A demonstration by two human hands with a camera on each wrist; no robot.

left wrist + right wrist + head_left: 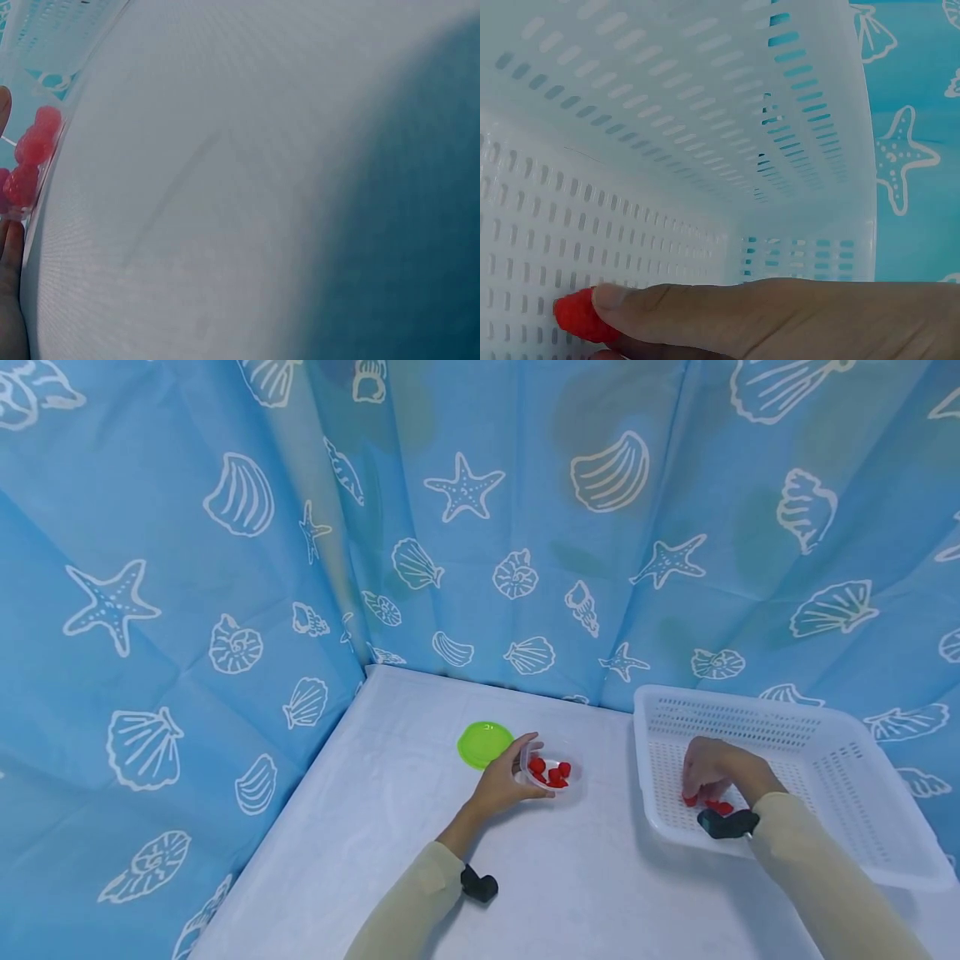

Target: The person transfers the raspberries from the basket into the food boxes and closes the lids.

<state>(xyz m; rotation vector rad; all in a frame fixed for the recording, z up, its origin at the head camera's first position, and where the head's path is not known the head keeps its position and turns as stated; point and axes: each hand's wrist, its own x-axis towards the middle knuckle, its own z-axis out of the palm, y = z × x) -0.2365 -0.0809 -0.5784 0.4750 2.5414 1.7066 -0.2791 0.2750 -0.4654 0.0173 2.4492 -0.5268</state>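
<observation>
Several red pieces (555,775) in tub (575,765).

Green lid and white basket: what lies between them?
Head view: left hand holding the clear cup of red pieces, then bare white tabletop.

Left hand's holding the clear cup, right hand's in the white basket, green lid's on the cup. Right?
Not quite: the head view shows the green lid lying on the white table, left of the clear cup, not on it. The rest is right.
</observation>
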